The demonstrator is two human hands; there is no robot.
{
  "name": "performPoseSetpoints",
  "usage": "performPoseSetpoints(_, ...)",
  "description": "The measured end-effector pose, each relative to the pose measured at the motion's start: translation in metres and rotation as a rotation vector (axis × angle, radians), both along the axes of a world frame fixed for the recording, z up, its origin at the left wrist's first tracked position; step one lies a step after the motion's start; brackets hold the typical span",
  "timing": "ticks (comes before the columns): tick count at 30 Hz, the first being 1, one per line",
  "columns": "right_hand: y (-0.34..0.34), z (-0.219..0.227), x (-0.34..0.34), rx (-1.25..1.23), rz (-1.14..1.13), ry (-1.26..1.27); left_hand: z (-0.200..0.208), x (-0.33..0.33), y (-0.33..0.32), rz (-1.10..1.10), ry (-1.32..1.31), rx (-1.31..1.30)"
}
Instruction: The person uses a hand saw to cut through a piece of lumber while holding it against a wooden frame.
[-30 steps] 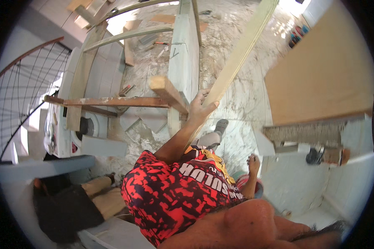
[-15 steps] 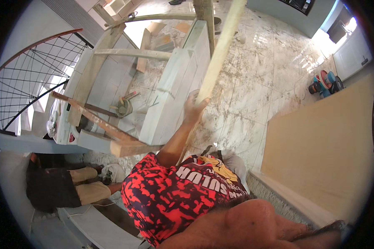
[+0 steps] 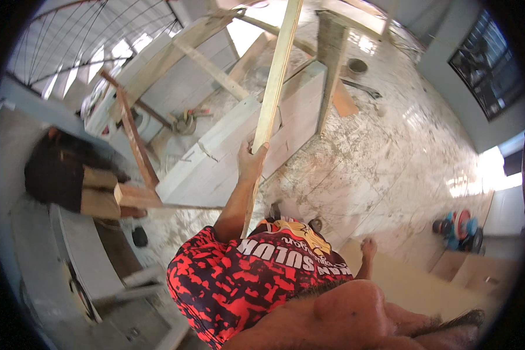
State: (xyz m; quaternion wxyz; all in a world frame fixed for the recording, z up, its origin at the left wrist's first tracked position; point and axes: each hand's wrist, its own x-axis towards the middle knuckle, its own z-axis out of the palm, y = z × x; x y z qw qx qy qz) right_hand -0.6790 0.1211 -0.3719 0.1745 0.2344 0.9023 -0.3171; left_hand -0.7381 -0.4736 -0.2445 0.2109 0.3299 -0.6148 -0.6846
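Note:
My left hand (image 3: pixel 252 158) is wrapped around a long, pale wooden batten (image 3: pixel 276 81). The batten runs from beside my body up past the top edge of the view. Directly behind it stands a low wall of white blocks (image 3: pixel 216 151), with wooden framing about it. Out to my right, low and away from the batten, hangs my right hand (image 3: pixel 368 247). Its fingers look curled in, and nothing shows in them. Beneath that hand lies a large tan panel (image 3: pixel 402 274).
At the left, another person (image 3: pixel 58 169) in a dark top bends over. A reddish-brown wooden brace (image 3: pixel 135 137) leans by the block wall. A bucket (image 3: pixel 357 66) and a long tool (image 3: pixel 363 88) rest on the dirty tiles. Red-and-blue equipment (image 3: pixel 462 227) stands at right.
My view has turned to the right, and the batten now stands more upright, in front of the block wall. My left hand keeps its grip. My right hand has come into view.

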Motion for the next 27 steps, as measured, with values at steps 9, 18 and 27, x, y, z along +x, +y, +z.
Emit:
performPoseSetpoints(9, -0.183, 0.073, -0.314, -0.246, 0.492, 0.248, -0.028, -0.046, 0.005, 0.175, -0.117, -0.024)
performPoseSetpoints(18, -0.328, 0.105, -0.363, -0.589, 0.743, -0.03, -0.044, -0.178, -0.035, 0.274, -0.001, 0.119)
performPoseSetpoints(27, -0.307, 0.164, -0.59, -0.795, 0.36, 0.532, -0.082, -0.208, -0.019, 0.42, -0.149, -0.045)
